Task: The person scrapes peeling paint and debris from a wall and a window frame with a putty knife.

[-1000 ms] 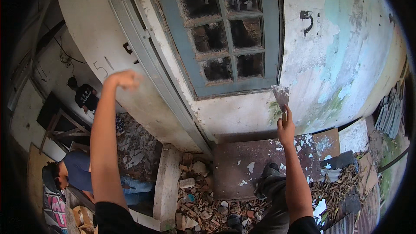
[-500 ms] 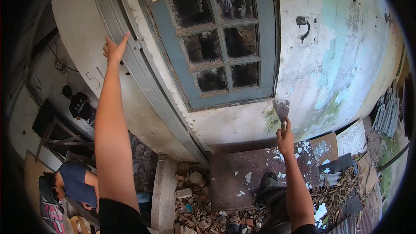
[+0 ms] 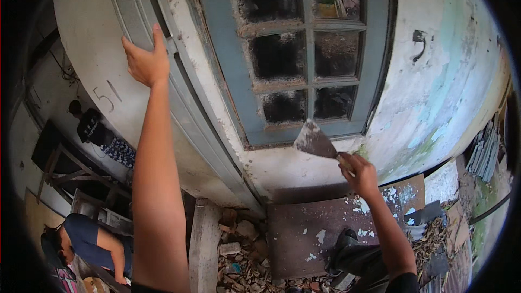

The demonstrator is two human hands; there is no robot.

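Note:
My right hand (image 3: 359,174) is closed around the handle of a scraper (image 3: 316,140) with a wide, paint-smeared metal blade. The blade tilts up and left, in front of the lower edge of a blue-grey window frame (image 3: 301,137) with small dusty panes. I cannot tell whether it touches the frame. Up to the left, my left hand (image 3: 147,62) rests against a long grey metal post (image 3: 187,95), thumb and forefinger spread apart; its other fingers are partly hidden.
Peeling wall paint (image 3: 429,84) is at right. A brown board (image 3: 296,230) with paint flakes lies under my foot, beside rubble (image 3: 239,258) and a concrete curb (image 3: 203,244). One person (image 3: 92,239) bends at lower left; another person (image 3: 95,127) stands behind. Grey strips (image 3: 483,149) lean at far right.
The scraper has swung left and up from the wall right of the window to its lower edge. The view has shifted. My left hand stays at the metal post, its fingers spread wider.

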